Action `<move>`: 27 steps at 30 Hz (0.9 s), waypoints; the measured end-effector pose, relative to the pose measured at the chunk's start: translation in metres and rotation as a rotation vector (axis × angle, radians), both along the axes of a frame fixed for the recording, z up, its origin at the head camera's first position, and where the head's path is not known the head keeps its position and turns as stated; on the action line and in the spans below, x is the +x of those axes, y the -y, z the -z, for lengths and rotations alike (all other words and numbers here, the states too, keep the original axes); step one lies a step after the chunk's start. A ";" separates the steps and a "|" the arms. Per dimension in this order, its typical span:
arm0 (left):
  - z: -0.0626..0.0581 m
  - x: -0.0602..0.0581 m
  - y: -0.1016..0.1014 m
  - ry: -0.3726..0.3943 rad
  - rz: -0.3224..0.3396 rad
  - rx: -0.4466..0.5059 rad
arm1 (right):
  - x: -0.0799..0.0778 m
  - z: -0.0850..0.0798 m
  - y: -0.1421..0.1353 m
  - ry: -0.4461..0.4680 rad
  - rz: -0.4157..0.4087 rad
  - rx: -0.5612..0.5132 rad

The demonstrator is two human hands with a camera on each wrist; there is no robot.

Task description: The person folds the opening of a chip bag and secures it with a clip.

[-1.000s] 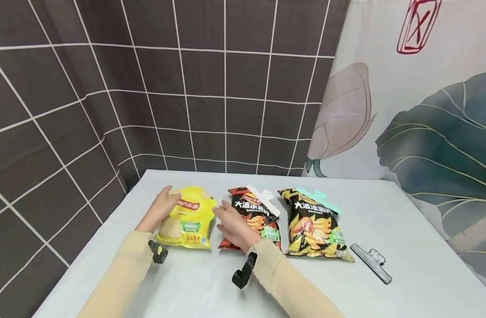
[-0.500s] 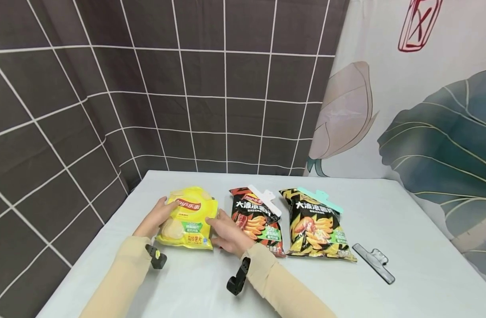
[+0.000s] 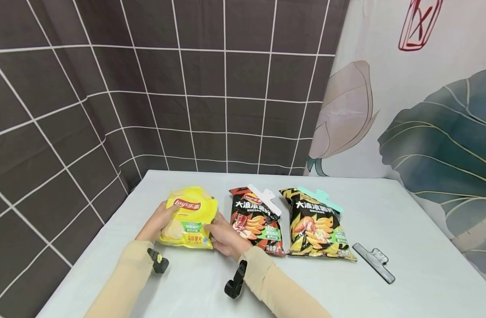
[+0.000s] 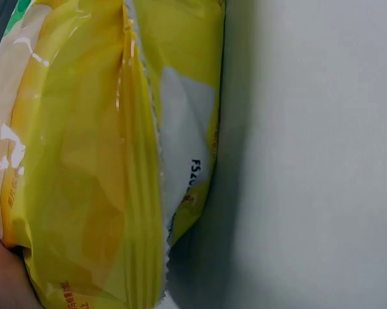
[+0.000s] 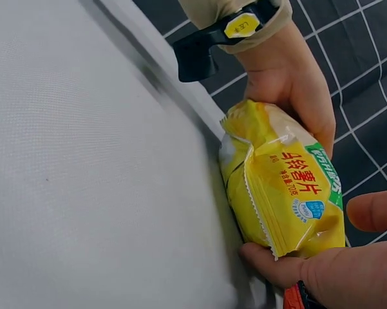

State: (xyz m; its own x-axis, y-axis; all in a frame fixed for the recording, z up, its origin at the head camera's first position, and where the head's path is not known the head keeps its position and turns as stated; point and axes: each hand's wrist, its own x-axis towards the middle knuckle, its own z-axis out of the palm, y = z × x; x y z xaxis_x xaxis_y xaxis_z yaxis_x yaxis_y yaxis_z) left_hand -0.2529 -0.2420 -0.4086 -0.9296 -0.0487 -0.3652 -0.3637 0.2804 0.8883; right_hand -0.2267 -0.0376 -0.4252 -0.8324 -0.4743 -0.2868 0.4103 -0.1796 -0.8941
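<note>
A yellow bag of potato chips (image 3: 192, 214) lies at the left of the white table, held from both sides. My left hand (image 3: 158, 221) grips its left side, with the thumb over the front. My right hand (image 3: 225, 236) holds the lower right side, thumb toward the front. Seen from the right wrist, a right finger (image 5: 270, 265) reaches under the bag beside its crimped bottom seam, and the left hand (image 5: 299, 96) is at the far side. The left wrist view is mostly filled by the bag's crinkled yellow underside (image 4: 84, 154). Most fingers are hidden behind the bag.
Right of the yellow bag lie a red chip bag (image 3: 252, 225) with a white clip (image 3: 265, 199) and a black-and-yellow chip bag (image 3: 312, 227) with a teal clip (image 3: 320, 198). A grey clip (image 3: 374, 263) lies loose farther right. Dark tiled curtain (image 3: 246, 110) hangs behind.
My right hand has moved left from over the red bag onto the yellow bag's right side. My left hand has come down slightly and taken hold of the left side.
</note>
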 end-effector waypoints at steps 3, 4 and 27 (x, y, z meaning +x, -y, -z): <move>-0.001 0.002 -0.001 -0.012 -0.002 0.001 | 0.002 -0.001 0.000 -0.003 -0.008 -0.012; -0.002 0.002 -0.001 -0.020 0.001 0.011 | 0.002 -0.001 0.000 0.000 -0.010 -0.021; -0.029 0.009 -0.012 -0.118 -0.056 -0.074 | 0.011 -0.017 -0.008 -0.083 0.021 -0.022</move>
